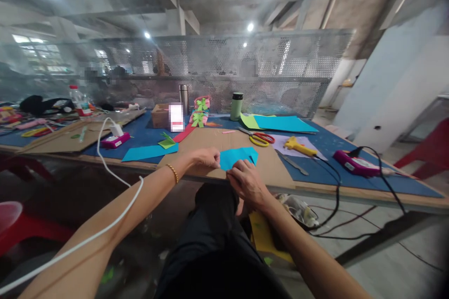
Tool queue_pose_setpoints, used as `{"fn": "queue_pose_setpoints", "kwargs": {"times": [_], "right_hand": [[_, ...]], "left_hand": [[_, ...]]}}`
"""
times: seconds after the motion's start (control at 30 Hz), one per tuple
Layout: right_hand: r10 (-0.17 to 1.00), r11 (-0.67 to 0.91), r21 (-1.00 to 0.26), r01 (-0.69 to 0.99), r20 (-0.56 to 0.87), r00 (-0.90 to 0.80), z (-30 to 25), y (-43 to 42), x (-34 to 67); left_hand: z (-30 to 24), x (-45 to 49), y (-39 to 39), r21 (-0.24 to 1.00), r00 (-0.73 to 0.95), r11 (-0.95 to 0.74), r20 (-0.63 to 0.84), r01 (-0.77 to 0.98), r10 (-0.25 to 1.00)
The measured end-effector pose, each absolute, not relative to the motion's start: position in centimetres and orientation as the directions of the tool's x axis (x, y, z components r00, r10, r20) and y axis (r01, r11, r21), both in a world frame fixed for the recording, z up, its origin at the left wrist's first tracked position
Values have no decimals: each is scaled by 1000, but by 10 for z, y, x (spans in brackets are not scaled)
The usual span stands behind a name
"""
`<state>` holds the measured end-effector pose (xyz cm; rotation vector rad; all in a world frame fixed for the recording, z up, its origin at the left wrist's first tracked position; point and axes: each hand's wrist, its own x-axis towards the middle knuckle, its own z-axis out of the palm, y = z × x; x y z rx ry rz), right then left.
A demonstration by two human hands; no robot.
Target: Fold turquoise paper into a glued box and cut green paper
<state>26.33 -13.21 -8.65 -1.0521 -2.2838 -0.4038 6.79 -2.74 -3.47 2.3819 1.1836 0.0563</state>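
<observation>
A piece of bright blue paper (pixel 235 155) with a folded right end lies over the brown cardboard (pixel 277 170) at the table's front edge. At its left end, my left hand (pixel 209 158) is closed, fingers curled on the paper's edge. My right hand (pixel 247 178) bends over the lower edge, its fingers pinched together on the paper. Further left is another blue paper strip (pixel 149 152) with a folded green piece (pixel 166 141) on it. Beyond my right hand rest scissors (pixel 259 138) with red and yellow handles.
A yellow glue gun (pixel 300 146) lies on pale purple paper, near a craft knife (pixel 295 165). Purple power strips (pixel 358 163) stand on both sides. A green flask (pixel 236 106) and a steel flask (pixel 184 99) stand behind. A white cable (pixel 119 215) crosses my left arm.
</observation>
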Motion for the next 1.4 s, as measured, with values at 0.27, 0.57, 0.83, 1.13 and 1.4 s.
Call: {"fn": "queue_pose_setpoints", "kwargs": {"times": [0.27, 0.57, 0.83, 1.13, 1.4], "right_hand": [[594, 649, 6, 761, 621, -512, -88, -132, 263], [589, 650, 17, 760, 619, -519, -84, -135, 263], [608, 604, 40, 796, 623, -492, -86, -135, 260], [624, 573, 97, 814, 593, -510, -89, -133, 258], [590, 691, -132, 710, 670, -450, -82, -146, 293]], "left_hand": [[-27, 64, -21, 357, 627, -539, -204, 763, 752], [-25, 49, -10, 244, 596, -550, -197, 799, 779], [-34, 58, -57, 80, 572, -592, 183, 802, 800], [-66, 79, -93, 192, 579, -673, 378, 714, 722], [-74, 81, -129, -51, 589, -649, 480, 759, 651]]}}
